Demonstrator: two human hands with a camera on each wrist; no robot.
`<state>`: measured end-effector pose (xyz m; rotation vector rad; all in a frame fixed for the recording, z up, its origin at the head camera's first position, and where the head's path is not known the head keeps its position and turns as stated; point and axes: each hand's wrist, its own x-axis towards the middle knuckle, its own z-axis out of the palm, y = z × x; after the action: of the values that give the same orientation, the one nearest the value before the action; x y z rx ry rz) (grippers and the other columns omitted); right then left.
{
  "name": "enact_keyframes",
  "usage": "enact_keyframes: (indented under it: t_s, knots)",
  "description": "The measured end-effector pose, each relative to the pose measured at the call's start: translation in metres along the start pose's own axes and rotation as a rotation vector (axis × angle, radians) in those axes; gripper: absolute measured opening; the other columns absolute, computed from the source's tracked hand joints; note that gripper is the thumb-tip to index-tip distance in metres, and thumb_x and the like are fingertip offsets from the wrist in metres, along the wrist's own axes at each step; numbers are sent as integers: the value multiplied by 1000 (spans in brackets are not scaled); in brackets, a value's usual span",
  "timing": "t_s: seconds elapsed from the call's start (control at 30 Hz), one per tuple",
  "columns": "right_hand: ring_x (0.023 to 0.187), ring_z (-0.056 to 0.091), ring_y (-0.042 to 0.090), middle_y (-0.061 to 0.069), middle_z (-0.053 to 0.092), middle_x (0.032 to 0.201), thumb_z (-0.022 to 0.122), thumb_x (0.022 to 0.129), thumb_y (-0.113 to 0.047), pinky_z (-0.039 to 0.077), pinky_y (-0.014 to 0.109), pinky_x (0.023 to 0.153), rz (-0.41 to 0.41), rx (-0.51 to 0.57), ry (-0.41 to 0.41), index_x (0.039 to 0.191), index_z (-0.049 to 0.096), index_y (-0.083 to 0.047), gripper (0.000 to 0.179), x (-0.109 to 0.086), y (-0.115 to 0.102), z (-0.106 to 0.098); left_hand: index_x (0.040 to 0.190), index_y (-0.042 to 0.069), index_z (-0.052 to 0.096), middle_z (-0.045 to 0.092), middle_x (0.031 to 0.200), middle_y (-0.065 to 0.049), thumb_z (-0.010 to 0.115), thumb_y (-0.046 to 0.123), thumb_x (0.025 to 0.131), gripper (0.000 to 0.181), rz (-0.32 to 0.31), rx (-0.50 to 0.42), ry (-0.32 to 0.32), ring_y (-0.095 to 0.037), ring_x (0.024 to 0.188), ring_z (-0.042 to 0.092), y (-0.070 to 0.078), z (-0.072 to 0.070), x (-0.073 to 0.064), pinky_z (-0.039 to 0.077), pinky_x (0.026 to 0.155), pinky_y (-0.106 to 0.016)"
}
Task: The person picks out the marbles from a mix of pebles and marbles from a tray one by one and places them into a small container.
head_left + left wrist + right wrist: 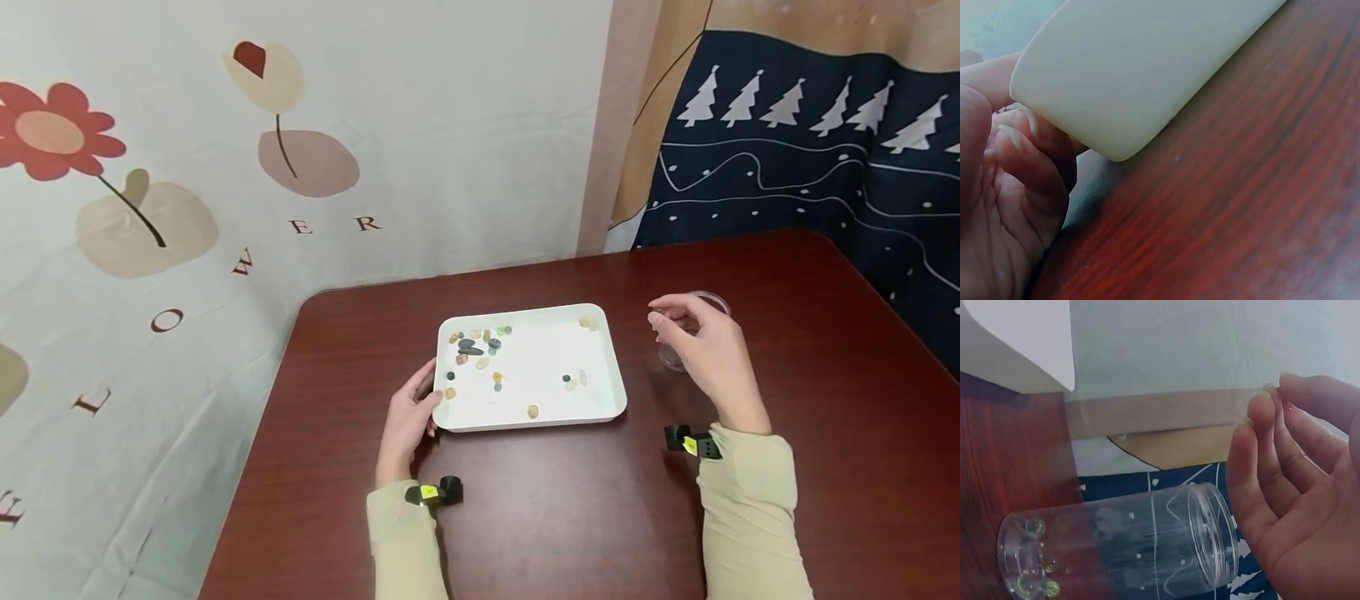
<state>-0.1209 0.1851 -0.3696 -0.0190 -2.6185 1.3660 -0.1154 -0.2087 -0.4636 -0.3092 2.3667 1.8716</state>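
Note:
A white tray (540, 354) with small coloured stones (471, 348) lies on the table. At its left side, my left hand (407, 419) grips the rim, thumb on the edge and other fingers curled lower down. The left wrist view shows the tray's corner (1110, 94) beside those fingers. My right hand (705, 346) is raised in front of a clear jar (671, 358). Its thumb and fingertips come together around a tiny reddish piece (1288, 406), mostly hidden. The open-topped jar (1129, 544) stands upright, with several glass marbles (1050, 587) at its bottom.
The dark red wooden table (555, 517) extends around the tray and jar. A pale printed cloth (450, 125) hangs behind it, and a navy cloth with white trees (795, 158) hangs at the right. Both wrists wear small black cameras (450, 490).

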Motion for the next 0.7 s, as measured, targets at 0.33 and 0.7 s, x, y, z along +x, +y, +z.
enact_keyframes:
  t_s: [0.33,0.7]
  knots:
    - [75,52,4,-2,59,89,58,87,-43,40,17,57,39,-7,122,111,63,-22,33,0,15,-12,131,34,49,51,133,1,57,11,87,50,-15,-5,6,-13,38,42,-1,0,1,40,35,-26]
    - [71,51,10,-1,58,90,55,86,-47,43,17,52,131,-6,184,115,61,-19,40,-1,27,-17,132,31,49,51,134,-2,57,10,87,50,-18,-10,5,-13,38,41,0,1,1,40,35,-26]
